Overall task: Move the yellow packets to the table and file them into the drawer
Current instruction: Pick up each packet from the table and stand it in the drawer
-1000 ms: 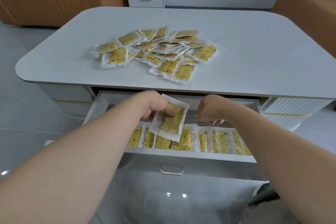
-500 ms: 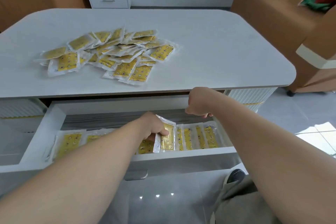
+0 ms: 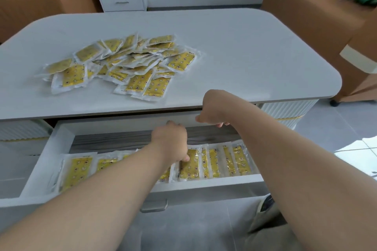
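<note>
Left hand (image 3: 170, 142) is down in the open drawer (image 3: 40, 159), fingers pinched on one yellow packet (image 3: 190, 166) w/ the thumb pressing its top edge — it's going in upright next to the filed row (image 3: 224, 162) at 3 o'clock. Tbh I'd keep it vertical and snug against its neighbour before letting go, otherwise it flops flat. Right hand (image 3: 214, 108) is curled loosely near the table (image 3: 265, 57) edge, holding nothing afaict. The loose pile (image 3: 122, 65) waits at 11 o'clock on the tabletop — plenty left imo.
</note>
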Demonstrator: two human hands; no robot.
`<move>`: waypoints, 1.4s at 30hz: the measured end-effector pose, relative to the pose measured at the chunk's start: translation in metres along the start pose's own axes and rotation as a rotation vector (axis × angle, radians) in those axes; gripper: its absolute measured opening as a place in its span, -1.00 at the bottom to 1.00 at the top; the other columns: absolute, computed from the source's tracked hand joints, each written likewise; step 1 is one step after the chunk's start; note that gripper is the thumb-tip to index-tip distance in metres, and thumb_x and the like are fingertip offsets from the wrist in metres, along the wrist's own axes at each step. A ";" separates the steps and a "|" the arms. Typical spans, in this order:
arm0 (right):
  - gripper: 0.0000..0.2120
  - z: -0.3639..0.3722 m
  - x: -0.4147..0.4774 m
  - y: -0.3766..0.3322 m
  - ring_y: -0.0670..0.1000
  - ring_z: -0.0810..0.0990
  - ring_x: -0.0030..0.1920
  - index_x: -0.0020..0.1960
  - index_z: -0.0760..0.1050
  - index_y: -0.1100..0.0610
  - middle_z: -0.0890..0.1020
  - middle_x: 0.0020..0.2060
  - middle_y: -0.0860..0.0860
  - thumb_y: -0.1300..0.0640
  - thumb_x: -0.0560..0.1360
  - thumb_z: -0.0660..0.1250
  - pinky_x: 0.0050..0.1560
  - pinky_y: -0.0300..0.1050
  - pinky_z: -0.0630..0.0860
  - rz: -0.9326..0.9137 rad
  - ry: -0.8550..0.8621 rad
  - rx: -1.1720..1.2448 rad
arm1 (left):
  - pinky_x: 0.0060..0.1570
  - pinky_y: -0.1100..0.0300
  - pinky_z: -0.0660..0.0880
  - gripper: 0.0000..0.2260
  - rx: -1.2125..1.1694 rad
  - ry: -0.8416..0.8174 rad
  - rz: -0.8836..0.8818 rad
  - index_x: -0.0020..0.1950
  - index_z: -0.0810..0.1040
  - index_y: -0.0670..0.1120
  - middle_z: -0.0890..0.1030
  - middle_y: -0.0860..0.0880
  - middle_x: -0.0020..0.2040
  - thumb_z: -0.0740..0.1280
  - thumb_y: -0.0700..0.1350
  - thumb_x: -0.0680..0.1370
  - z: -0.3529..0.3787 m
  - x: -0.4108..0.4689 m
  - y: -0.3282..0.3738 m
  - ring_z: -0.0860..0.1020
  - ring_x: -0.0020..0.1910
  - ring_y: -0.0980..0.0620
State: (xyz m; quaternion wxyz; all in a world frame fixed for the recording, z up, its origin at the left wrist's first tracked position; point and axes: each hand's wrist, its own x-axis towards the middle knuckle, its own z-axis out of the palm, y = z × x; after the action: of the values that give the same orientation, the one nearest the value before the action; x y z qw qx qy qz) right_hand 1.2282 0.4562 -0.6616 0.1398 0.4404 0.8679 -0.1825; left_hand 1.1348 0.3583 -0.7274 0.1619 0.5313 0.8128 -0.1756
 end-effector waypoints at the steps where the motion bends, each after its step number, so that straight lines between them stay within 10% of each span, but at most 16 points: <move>1: -0.67 -0.003 0.001 -0.002 0.05 0.55 -0.44 -0.28 0.45 0.18 0.59 -0.40 0.07 0.03 0.59 0.31 -0.16 -0.10 0.60 0.004 0.000 0.041 | -0.25 0.14 0.43 -0.54 -0.005 0.010 0.007 0.22 0.47 -0.10 0.51 0.01 -0.01 0.46 0.16 0.49 -0.014 -0.004 -0.004 0.57 -0.02 -0.04; 9: -0.76 -0.009 0.014 -0.032 0.09 0.68 -0.33 0.02 0.59 0.32 0.75 -0.17 0.15 0.13 0.62 0.29 -0.32 -0.13 0.56 0.072 0.055 0.713 | -0.44 0.20 0.25 -0.81 -0.190 0.394 -0.324 -0.29 0.42 -0.11 0.44 -0.05 -0.27 0.31 -0.29 0.50 -0.073 -0.015 -0.078 0.42 -0.35 -0.03; 17: -0.80 -0.006 0.031 -0.074 0.11 0.67 -0.26 0.18 0.55 0.22 0.63 -0.09 0.12 0.27 0.56 0.37 -0.17 0.00 0.69 0.192 0.040 1.286 | -0.08 0.04 0.38 -0.66 -0.135 0.389 -0.226 0.31 0.43 -0.15 0.44 -0.14 0.33 0.25 -0.27 0.53 -0.059 0.004 -0.106 0.46 0.24 -0.19; 21: -0.91 -0.001 0.036 -0.090 0.10 0.56 -0.16 -0.12 0.57 0.12 0.58 -0.17 0.09 0.27 0.53 0.40 0.00 0.00 0.63 0.203 0.112 1.357 | 0.19 -0.05 0.42 -0.49 -0.127 0.291 -0.175 0.51 0.27 -0.09 0.25 -0.06 0.58 0.15 -0.29 0.55 -0.051 0.009 -0.113 0.36 0.43 -0.17; 28: -0.84 0.002 0.035 -0.101 0.08 0.53 -0.16 -0.14 0.52 0.08 0.54 -0.18 0.05 0.30 0.50 0.42 0.05 -0.01 0.64 0.262 0.112 1.527 | 0.09 -0.05 0.55 -0.61 -0.302 0.384 -0.134 0.28 0.57 -0.05 0.51 -0.09 0.26 0.21 -0.31 0.50 -0.044 0.003 -0.120 0.52 0.21 -0.19; 33: -0.82 0.008 0.032 -0.101 0.05 0.54 -0.25 0.00 0.52 0.18 0.59 -0.17 0.11 0.33 0.47 0.46 -0.28 -0.12 0.45 0.216 0.105 1.444 | -0.03 0.09 0.46 -0.68 -0.449 0.472 -0.059 0.15 0.65 -0.03 0.53 -0.03 0.13 0.28 -0.30 0.49 -0.038 -0.004 -0.126 0.51 0.12 -0.10; 38: -0.52 0.016 0.026 -0.093 0.13 0.60 0.08 0.27 0.38 0.09 0.57 0.13 0.11 0.26 0.45 0.51 -0.16 -0.05 0.48 0.154 0.172 1.313 | -0.18 0.19 0.36 -0.86 -0.549 0.489 -0.023 -0.18 0.61 0.07 0.55 0.07 -0.06 0.39 -0.16 0.53 -0.035 -0.016 -0.125 0.51 -0.08 0.01; 42: -0.56 0.022 0.020 -0.081 0.13 0.62 0.07 0.24 0.36 0.07 0.55 0.13 0.10 0.30 0.46 0.46 -0.15 -0.04 0.59 0.166 0.185 1.286 | -0.33 0.18 0.30 -0.91 -0.586 0.505 -0.049 -0.03 0.58 0.00 0.49 0.11 -0.22 0.43 -0.01 0.56 -0.029 -0.026 -0.116 0.48 -0.20 0.05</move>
State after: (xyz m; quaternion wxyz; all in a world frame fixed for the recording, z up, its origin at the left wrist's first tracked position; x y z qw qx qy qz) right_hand 1.1526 0.4171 -0.6738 -0.2133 0.5155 0.5574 -0.6149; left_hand 1.0354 0.3073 -0.6769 0.0975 0.4697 0.8552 0.1965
